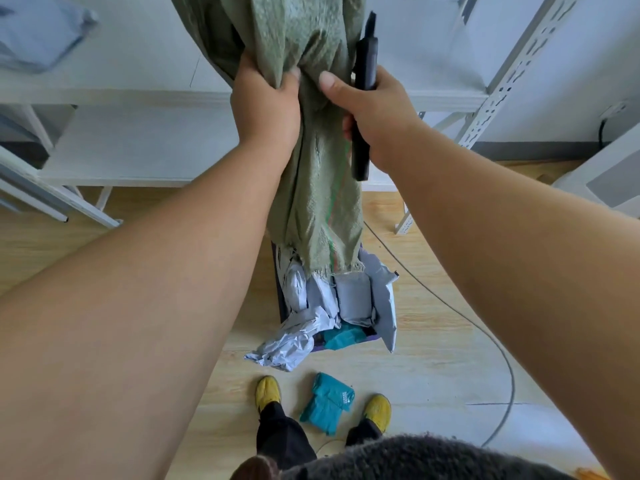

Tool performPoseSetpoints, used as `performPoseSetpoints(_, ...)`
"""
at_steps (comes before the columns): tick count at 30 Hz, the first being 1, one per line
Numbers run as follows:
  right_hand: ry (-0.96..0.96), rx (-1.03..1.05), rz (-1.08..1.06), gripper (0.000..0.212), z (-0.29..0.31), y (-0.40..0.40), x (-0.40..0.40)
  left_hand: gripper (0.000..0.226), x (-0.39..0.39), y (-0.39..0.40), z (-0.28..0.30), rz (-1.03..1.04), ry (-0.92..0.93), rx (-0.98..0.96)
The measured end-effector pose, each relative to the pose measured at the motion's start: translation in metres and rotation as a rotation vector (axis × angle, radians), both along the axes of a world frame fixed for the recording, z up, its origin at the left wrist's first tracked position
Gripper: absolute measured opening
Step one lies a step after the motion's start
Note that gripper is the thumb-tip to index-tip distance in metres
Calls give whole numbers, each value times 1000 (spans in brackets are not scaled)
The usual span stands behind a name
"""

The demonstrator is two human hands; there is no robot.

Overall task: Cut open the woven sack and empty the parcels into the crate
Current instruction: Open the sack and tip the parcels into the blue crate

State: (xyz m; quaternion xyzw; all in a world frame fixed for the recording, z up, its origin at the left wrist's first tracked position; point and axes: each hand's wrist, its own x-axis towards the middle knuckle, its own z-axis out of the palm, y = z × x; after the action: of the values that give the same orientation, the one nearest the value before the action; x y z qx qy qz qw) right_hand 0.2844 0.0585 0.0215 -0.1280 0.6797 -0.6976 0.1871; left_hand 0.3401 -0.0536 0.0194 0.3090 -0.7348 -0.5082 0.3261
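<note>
sack (311,188): dull olive green, woven texture, thin red and green stripe down one side
cutter (362,109): black
parcels (346,299): pale grey, a few teal
loose parcel (327,403), lower centre: teal
shoes (268,393): yellow
floor (433,341): light wood grain
shelving (138,140): white

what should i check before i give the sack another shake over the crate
1. Left hand grip on the green woven sack: fingers bunched into the fabric, ok.
2. Right hand grip: it pinches the sack while also holding the black cutter; a shared grip may slip, not ok.
3. Cutter blade retracted: cannot tell.
4. Sack's frayed open end hangs over the crate: ok.
5. Room in the crate: grey parcels are heaped and spilling past the rim, not ok.
6. Floor by the feet: a teal parcel lies between the yellow shoes, outside the crate, not ok.
</note>
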Motion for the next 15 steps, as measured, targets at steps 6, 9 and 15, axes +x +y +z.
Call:
performPoseSetpoints(6,24,-34,5,20,16,-4,-1,39,-3,0,21,6,52,-31)
performPoseSetpoints(9,34,-46,2,20,22,-5,-3,39,-6,-1,32,10,64,-75)
performPoseSetpoints(15,27,-59,-5,35,38,-2,0,38,-2,1,49,-8,69,-82)
